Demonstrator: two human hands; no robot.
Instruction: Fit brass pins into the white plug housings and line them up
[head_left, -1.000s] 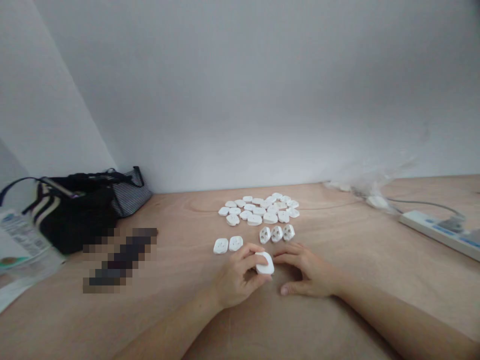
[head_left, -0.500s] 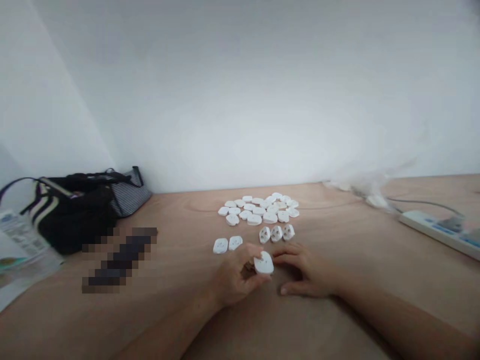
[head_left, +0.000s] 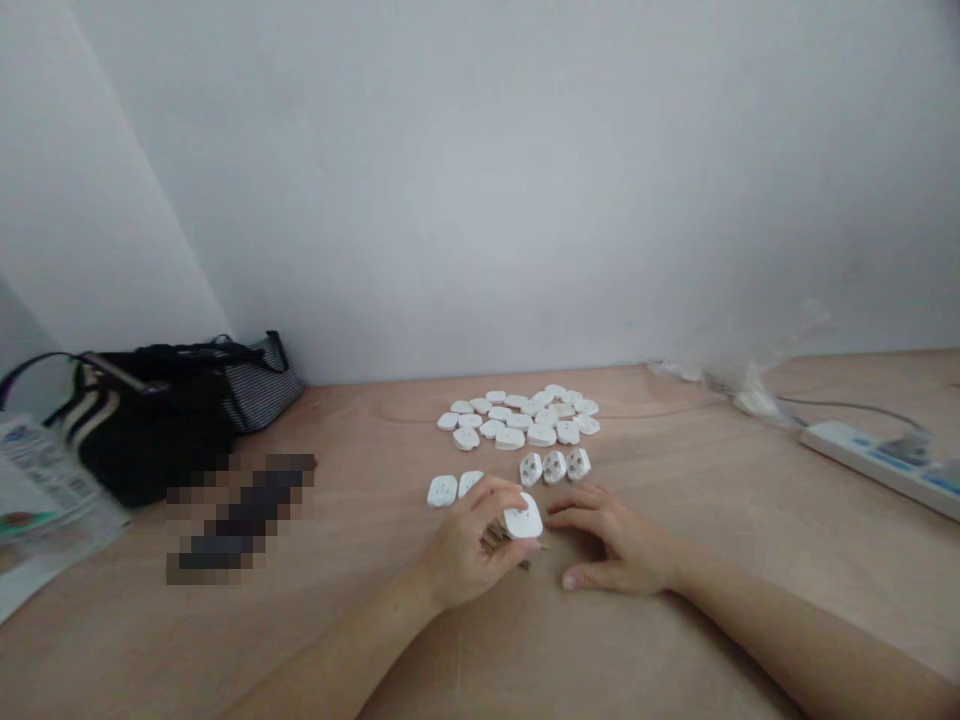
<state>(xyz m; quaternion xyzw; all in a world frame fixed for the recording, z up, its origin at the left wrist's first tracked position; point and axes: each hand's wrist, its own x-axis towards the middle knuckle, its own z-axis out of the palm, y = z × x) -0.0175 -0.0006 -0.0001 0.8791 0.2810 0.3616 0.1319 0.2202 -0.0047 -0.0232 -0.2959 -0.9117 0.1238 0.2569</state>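
Observation:
My left hand (head_left: 469,545) pinches a white plug-shaped plastic piece (head_left: 523,520) just above the wooden table (head_left: 675,620); small brown parts show under it. My right hand (head_left: 615,545) rests on the table to the right of that piece, fingers loosely stretched, holding nothing. Two white pieces (head_left: 453,487) lie just beyond my left hand. A row of three pieces with holes up (head_left: 554,466) lies beyond my right hand. Farther back sits a pile of several white pieces (head_left: 521,418).
A black bag and a striped pouch (head_left: 161,415) stand at the left by the wall. A blurred-out dark object (head_left: 240,515) lies in front of them. A plastic packet (head_left: 37,500) is at the far left. A white power strip (head_left: 877,460) with cable lies at the right.
My left hand has tilted the white piece and carried it slightly up and to the left; brown parts now show beneath it. My right hand has stayed in place.

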